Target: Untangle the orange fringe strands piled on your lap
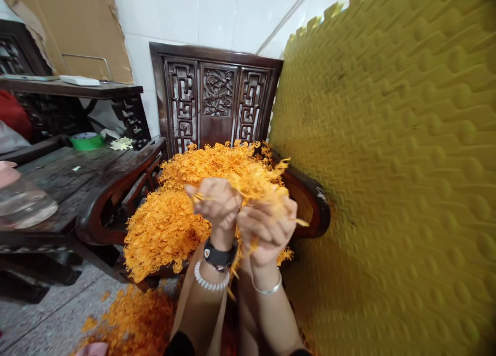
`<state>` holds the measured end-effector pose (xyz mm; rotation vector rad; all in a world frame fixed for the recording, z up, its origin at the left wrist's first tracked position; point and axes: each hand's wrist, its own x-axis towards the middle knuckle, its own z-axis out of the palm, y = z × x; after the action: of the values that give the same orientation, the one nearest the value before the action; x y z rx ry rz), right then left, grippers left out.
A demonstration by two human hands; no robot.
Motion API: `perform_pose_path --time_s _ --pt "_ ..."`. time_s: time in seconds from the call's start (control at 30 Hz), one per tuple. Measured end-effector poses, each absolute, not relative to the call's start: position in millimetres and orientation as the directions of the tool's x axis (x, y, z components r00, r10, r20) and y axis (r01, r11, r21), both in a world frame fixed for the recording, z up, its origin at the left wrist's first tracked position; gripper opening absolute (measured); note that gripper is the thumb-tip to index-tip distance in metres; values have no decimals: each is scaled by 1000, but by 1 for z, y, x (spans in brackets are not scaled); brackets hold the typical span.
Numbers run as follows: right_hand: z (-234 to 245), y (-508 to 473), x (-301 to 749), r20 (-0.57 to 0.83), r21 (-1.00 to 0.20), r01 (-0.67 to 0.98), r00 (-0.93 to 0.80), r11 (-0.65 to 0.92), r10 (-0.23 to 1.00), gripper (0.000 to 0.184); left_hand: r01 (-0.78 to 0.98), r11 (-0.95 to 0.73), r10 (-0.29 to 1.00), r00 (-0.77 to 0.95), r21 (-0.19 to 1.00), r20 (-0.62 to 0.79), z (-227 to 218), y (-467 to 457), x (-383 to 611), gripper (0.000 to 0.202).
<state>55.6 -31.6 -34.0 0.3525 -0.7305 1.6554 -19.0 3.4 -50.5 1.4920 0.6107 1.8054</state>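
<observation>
My left hand, with a black band and a white coil bracelet at the wrist, is closed, and a thin orange strand pokes out by its fingers. Pressed close on its right, my right hand is wrapped round a bunch of orange curly strands, slightly blurred. More strands hang below between the wrists. Behind both hands, a big heap of the same orange curly pieces covers the seat of a dark carved wooden chair. What the pieces are made of I cannot tell.
Loose orange pieces lie on the floor at lower left. A dark wooden table holds a clear jug and a green tape roll. Close on the right stands a yellow textured foam mat. Cardboard leans behind.
</observation>
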Motion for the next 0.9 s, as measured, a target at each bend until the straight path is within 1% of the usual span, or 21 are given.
perform_pose_path --time_s 0.03,0.07,0.1,0.13,0.17,0.2,0.23,0.27,0.33,0.43,0.57,0.7,0.77,0.9 --pt "-32 -29 62 598 -218 -976 -130 4 791 36 -277 -684 726 -175 675 665 -45 1 -22 63" --pt "-30 -27 70 598 -175 -980 -32 91 801 37 -378 -730 678 -291 570 675 -40 -2 -26 61" --pt "-27 -24 79 605 -157 -972 46 175 795 39 -473 -764 627 -385 438 678 -36 -5 -32 59" --pt "-25 -21 88 623 -174 -953 88 248 777 41 -553 -773 584 -430 311 689 -32 -7 -38 58" --pt "-23 -19 97 641 -227 -924 97 308 762 42 -618 -755 557 -430 219 710 -29 -10 -44 56" --pt "-21 -17 104 656 -302 -884 79 357 750 43 -673 -719 548 -397 172 737 -27 -12 -50 53" --pt "-20 -17 110 662 -388 -832 49 398 748 44 -717 -681 547 -362 150 754 -26 -13 -55 50" --pt "-20 -17 115 657 -470 -771 20 431 753 44 -751 -645 555 -334 141 762 -26 -15 -60 45" --pt "-21 -18 118 636 -598 -649 -27 471 771 44 -795 -593 580 -309 130 754 -26 -16 -65 38" --pt "-23 -22 114 591 -704 -539 -83 463 802 41 -829 -538 620 -269 151 737 -26 -16 -66 33" --pt "-26 -25 108 586 -731 -507 -125 457 800 38 -834 -471 683 -137 288 718 -23 -15 -58 29" --pt "-28 -24 107 599 -766 -443 -228 466 768 32 -753 -505 703 -75 423 707 -19 -17 -46 21" --pt "-28 -22 106 597 -778 -424 -272 463 754 30 -715 -532 705 -77 453 705 -19 -18 -40 19" --pt "-29 -18 102 603 -766 -469 -287 439 745 30 -668 -560 708 -79 489 702 -24 -16 -29 20"
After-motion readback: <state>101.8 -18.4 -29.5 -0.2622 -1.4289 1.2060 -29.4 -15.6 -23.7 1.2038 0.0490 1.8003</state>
